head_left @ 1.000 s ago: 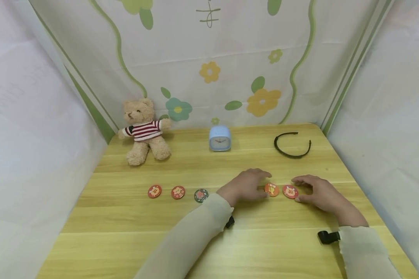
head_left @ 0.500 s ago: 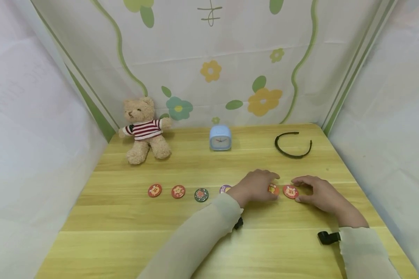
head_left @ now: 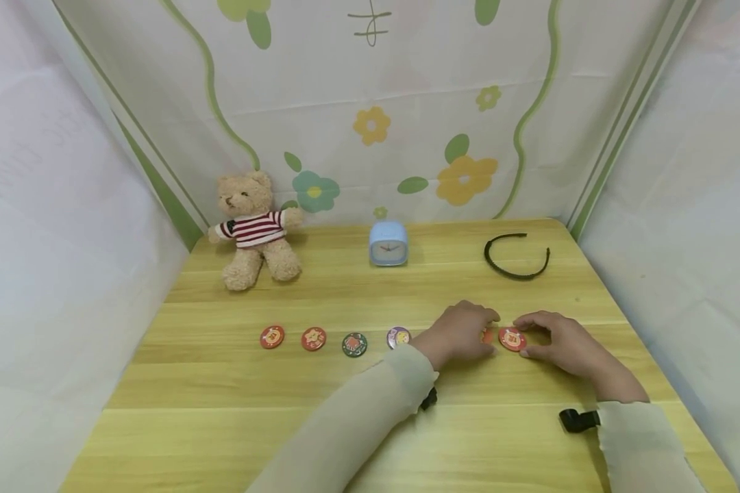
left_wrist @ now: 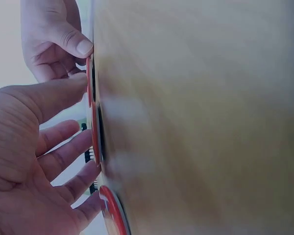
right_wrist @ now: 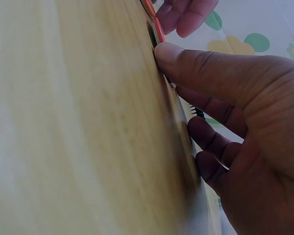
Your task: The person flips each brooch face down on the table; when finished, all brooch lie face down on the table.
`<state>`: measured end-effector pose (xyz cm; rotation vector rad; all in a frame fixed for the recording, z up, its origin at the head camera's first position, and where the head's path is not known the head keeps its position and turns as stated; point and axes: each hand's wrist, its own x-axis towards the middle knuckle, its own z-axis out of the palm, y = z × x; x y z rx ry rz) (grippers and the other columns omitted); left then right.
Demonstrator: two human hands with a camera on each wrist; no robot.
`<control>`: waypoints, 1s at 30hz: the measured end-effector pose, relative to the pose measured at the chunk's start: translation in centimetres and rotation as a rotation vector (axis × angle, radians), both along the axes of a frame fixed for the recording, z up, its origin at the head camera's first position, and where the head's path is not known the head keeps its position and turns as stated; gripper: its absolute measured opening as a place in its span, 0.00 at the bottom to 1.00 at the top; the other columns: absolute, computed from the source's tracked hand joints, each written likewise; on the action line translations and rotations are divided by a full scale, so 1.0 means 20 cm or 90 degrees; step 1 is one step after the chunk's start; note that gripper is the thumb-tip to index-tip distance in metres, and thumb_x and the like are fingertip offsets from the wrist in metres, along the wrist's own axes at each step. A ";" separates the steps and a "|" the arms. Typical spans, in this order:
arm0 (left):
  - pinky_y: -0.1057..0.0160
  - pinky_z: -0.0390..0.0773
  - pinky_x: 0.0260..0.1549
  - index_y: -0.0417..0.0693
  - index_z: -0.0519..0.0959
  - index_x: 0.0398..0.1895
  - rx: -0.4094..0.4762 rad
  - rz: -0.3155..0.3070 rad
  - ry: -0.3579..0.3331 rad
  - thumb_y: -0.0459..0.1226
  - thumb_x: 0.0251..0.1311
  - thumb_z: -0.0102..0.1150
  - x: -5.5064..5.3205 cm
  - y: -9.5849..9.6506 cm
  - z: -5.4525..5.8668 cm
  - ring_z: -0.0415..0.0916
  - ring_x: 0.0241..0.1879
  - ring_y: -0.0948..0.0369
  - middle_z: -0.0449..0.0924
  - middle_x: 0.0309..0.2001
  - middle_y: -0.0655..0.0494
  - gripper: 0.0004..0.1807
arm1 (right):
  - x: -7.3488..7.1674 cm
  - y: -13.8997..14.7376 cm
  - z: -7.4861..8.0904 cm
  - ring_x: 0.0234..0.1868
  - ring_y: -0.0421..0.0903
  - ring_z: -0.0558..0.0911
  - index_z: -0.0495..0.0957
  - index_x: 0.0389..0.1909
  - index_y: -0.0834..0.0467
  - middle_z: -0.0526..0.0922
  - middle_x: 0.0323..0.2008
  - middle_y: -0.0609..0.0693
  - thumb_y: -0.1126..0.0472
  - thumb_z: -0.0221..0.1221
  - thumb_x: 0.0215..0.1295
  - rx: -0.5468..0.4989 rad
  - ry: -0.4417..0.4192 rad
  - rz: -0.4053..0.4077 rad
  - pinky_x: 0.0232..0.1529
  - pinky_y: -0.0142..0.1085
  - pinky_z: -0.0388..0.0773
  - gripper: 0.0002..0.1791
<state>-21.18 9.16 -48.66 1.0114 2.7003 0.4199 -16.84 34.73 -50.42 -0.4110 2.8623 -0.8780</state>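
At the right of a row of round badges, a red badge (head_left: 512, 339) lies flat. My right hand (head_left: 564, 346) holds its right side, thumb at the near edge and index finger at the far edge. Touching it on the left, an orange badge (head_left: 486, 335) is mostly covered by my left hand (head_left: 465, 332). In the left wrist view, the left thumb and spread, extended fingers stand low over the badges' rims; another red badge (left_wrist: 115, 210) lies by the little finger. Leftwards run a purple badge (head_left: 397, 337), a dark green badge (head_left: 354, 344) and two red badges (head_left: 313, 338).
A teddy bear (head_left: 253, 229) in a striped shirt sits at the back left of the wooden table (head_left: 222, 424). A blue clock (head_left: 388, 244) stands at the back middle, a black headband (head_left: 514, 275) lies back right. White curtains (head_left: 684, 205) enclose three sides.
My left hand has slid rightwards over the orange badge, covering more of it, and the purple badge has come into sight behind its wrist. The right hand has stayed at the red badge.
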 end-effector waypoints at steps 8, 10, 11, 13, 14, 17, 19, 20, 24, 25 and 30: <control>0.59 0.73 0.72 0.66 0.79 0.74 0.007 0.001 0.014 0.53 0.67 0.75 0.01 0.04 -0.03 0.74 0.70 0.63 0.82 0.68 0.72 0.32 | 0.00 0.00 -0.01 0.64 0.53 0.82 0.86 0.59 0.45 0.89 0.57 0.46 0.52 0.79 0.64 -0.009 0.006 0.004 0.62 0.45 0.79 0.23; 0.59 0.74 0.70 0.67 0.80 0.73 0.007 0.005 0.020 0.53 0.67 0.75 0.01 0.05 -0.03 0.75 0.69 0.63 0.83 0.67 0.73 0.31 | 0.00 0.00 -0.01 0.62 0.51 0.82 0.87 0.58 0.45 0.89 0.57 0.46 0.53 0.79 0.63 -0.012 0.009 0.005 0.61 0.42 0.79 0.22; 0.58 0.75 0.69 0.67 0.80 0.72 0.007 0.006 0.024 0.53 0.66 0.76 0.02 0.05 -0.03 0.75 0.68 0.63 0.83 0.66 0.73 0.31 | 0.00 -0.01 -0.01 0.62 0.51 0.82 0.87 0.57 0.45 0.89 0.57 0.46 0.53 0.79 0.63 -0.014 0.009 0.005 0.60 0.41 0.79 0.22; 0.58 0.76 0.68 0.68 0.82 0.70 0.008 0.009 0.030 0.52 0.66 0.76 0.02 0.06 -0.03 0.76 0.66 0.64 0.84 0.64 0.74 0.29 | 0.00 0.00 0.00 0.61 0.50 0.82 0.87 0.57 0.44 0.89 0.57 0.46 0.54 0.79 0.63 -0.016 0.009 0.006 0.59 0.40 0.80 0.22; 0.58 0.76 0.67 0.68 0.82 0.69 0.009 0.008 0.032 0.51 0.66 0.76 0.02 0.06 -0.03 0.76 0.65 0.64 0.85 0.63 0.74 0.27 | 0.00 0.00 0.00 0.61 0.50 0.82 0.87 0.57 0.44 0.89 0.57 0.46 0.54 0.79 0.64 -0.016 0.008 0.006 0.59 0.40 0.80 0.21; 0.59 0.76 0.65 0.70 0.84 0.65 0.011 0.005 0.037 0.49 0.66 0.76 0.03 0.07 -0.02 0.77 0.61 0.65 0.86 0.60 0.76 0.24 | 0.00 0.00 0.00 0.61 0.51 0.82 0.87 0.57 0.44 0.89 0.57 0.47 0.54 0.79 0.64 -0.018 0.006 0.008 0.59 0.41 0.80 0.21; 0.60 0.75 0.64 0.71 0.85 0.62 0.012 0.003 0.041 0.48 0.66 0.75 0.03 0.08 -0.02 0.76 0.59 0.65 0.86 0.58 0.77 0.22 | -0.01 0.00 0.00 0.62 0.51 0.82 0.87 0.57 0.44 0.89 0.58 0.47 0.54 0.79 0.64 -0.017 0.007 0.009 0.59 0.42 0.80 0.21; 0.61 0.75 0.63 0.72 0.86 0.62 0.011 0.002 0.044 0.47 0.66 0.75 0.03 0.08 -0.02 0.76 0.58 0.66 0.86 0.57 0.77 0.21 | -0.01 0.00 -0.01 0.62 0.51 0.82 0.87 0.57 0.44 0.89 0.58 0.47 0.54 0.79 0.64 -0.017 0.008 0.010 0.59 0.42 0.80 0.21; 0.62 0.76 0.58 0.71 0.86 0.59 0.015 0.002 0.059 0.46 0.66 0.74 0.03 0.09 -0.02 0.77 0.55 0.66 0.87 0.54 0.77 0.19 | -0.01 0.00 -0.02 0.60 0.50 0.83 0.88 0.56 0.43 0.89 0.57 0.46 0.55 0.78 0.66 -0.021 0.013 0.015 0.58 0.40 0.81 0.19; 0.62 0.76 0.58 0.71 0.86 0.59 0.016 0.002 0.062 0.45 0.67 0.73 0.03 0.09 -0.02 0.77 0.54 0.66 0.87 0.54 0.77 0.18 | -0.01 0.00 -0.02 0.60 0.50 0.83 0.88 0.56 0.43 0.89 0.57 0.46 0.55 0.77 0.67 -0.023 0.013 0.016 0.58 0.39 0.81 0.18; 0.62 0.76 0.57 0.72 0.87 0.59 0.018 0.002 0.068 0.47 0.72 0.70 0.03 0.09 -0.02 0.77 0.54 0.66 0.87 0.54 0.76 0.15 | -0.01 0.01 -0.02 0.56 0.45 0.83 0.89 0.53 0.41 0.90 0.54 0.44 0.53 0.75 0.69 -0.026 0.025 0.018 0.56 0.36 0.80 0.14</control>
